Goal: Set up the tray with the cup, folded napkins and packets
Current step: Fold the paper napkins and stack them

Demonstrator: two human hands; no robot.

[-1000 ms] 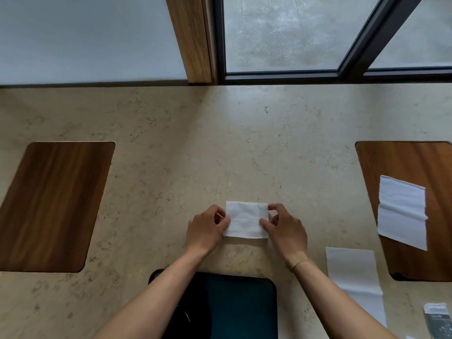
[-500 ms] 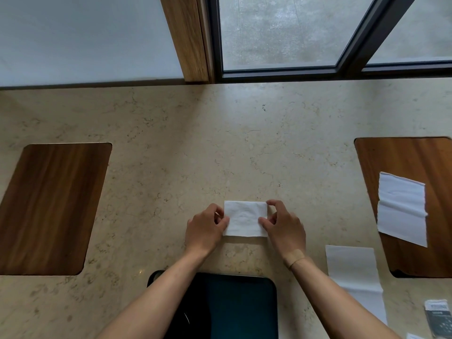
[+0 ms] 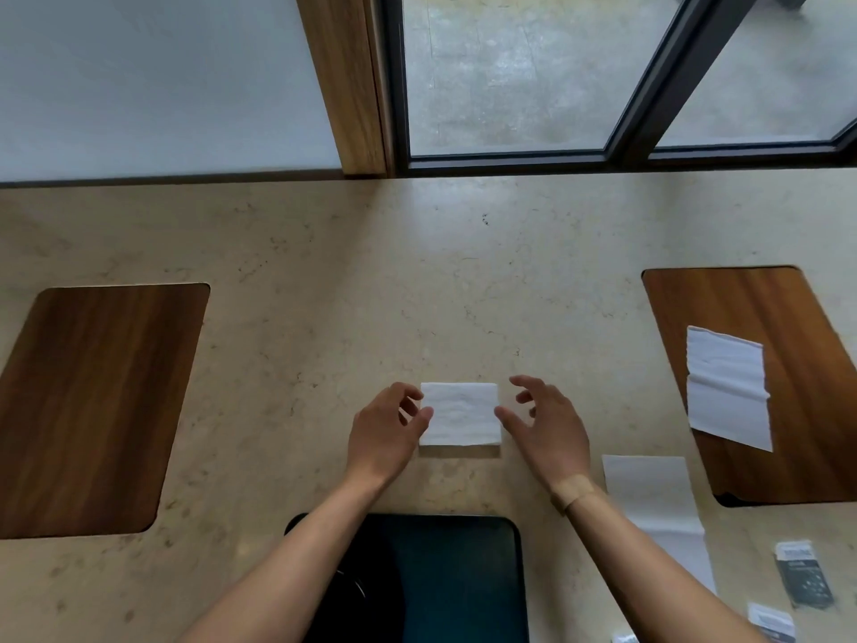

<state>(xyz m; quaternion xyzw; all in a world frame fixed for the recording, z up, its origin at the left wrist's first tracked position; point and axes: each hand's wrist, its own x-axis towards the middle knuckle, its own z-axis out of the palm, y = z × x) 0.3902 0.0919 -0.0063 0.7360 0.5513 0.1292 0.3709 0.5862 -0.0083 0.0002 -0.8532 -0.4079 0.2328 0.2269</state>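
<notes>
Both of your hands have just let go of the folded napkin [image 3: 460,413]: half a second ago the fingers were pinching its side edges, and now they have drawn off it. I read that as the fold being finished, so this napkin looks ready to go to the tray.

Your left hand [image 3: 387,426] hovers at the napkin's 9 o'clock, fingers loosely curled and holding nothing, the thumb tip just beside or barely touching the left edge; I cannot tell which. The napkin lies flat on the desk [image 3: 324,252], just beyond the dark tray [image 3: 508,540] at 6 o'clock, which carries nothing that shows in this view. Your right hand [image 3: 549,426] sits at the napkin's 3 o'clock, fingers spread wide and empty, thumb tip close to the right edge.

Further toward 3 o'clock a long unfolded napkin [image 3: 649,498] lies on the desk, another creased napkin [image 3: 728,387] rests on the right wooden inlay [image 3: 816,447], and the packets [image 3: 804,575] sit at about 4 o'clock. No cup is in view.
</notes>
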